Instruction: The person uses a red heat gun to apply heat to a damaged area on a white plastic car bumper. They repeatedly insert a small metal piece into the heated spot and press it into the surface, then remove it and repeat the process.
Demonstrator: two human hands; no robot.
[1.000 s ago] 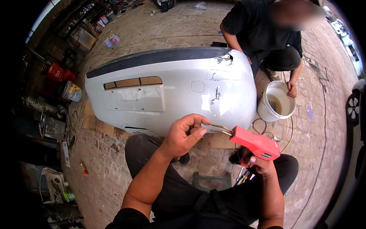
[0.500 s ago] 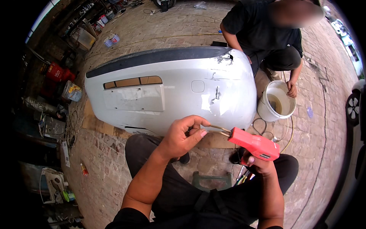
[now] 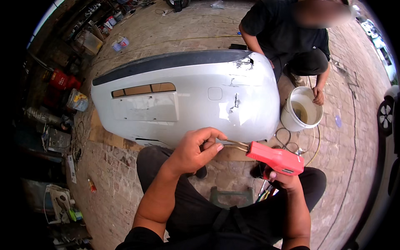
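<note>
My right hand (image 3: 284, 179) is wrapped round the handle of a red plastic-welding hot stapler (image 3: 275, 157). Two thin brass-coloured prongs (image 3: 237, 144) stick out of its front and point left. At their tips the thumb and forefinger of my left hand (image 3: 193, 148) are closed in a pinch; whatever lies between them is too small to make out. Just beyond my hands lies a white car bumper (image 3: 193, 98) with a dark grey strip along its far edge. Black scuffs and a torn hole (image 3: 250, 61) mark its far right corner, and more damage (image 3: 236, 101) shows lower down.
A co-worker crouches at the far right, one hand (image 3: 318, 96) on the rim of a white bucket (image 3: 287, 118) holding murky water. Cables (image 3: 284, 137) curl beside it. Cardboard (image 3: 110, 133) lies under the bumper. A green stool (image 3: 231, 196) stands between my legs; cluttered shelves line the left.
Both hands and the hot stapler hold nearly the same pose, the stapler a touch further left. The view has shifted slightly. The co-worker's hand stays on the bucket.
</note>
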